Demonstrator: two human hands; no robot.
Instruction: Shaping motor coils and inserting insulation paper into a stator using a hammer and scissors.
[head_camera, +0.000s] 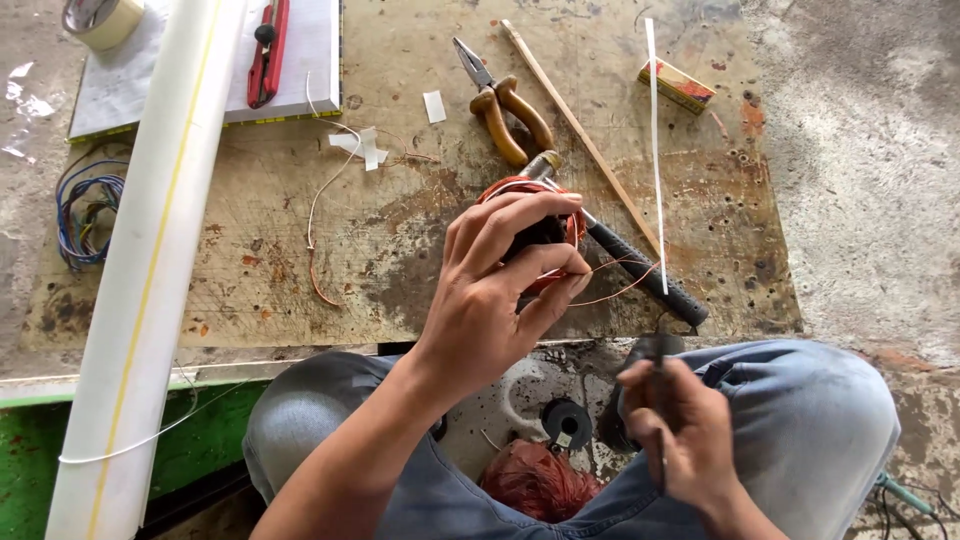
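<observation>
The left hand (500, 290) is clutching the copper coil (535, 235); the right hand (675, 440) is pinching a thin tool (660, 420), its long axis pointing toward twelve o'clock.

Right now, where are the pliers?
In the head view the pliers lie on the worn board, up top just right of centre, between the small white paper scrap and the thin wooden stick, above the left hand.

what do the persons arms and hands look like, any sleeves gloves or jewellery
Both arms are bare up to the bottom edge of the picture: no sleeves show. The left hand and the right hand wear no gloves, and no rings, watch or bracelet can be seen. The fingers are slim with short nails. Below the arms the person wears faded blue-grey jeans.
</observation>
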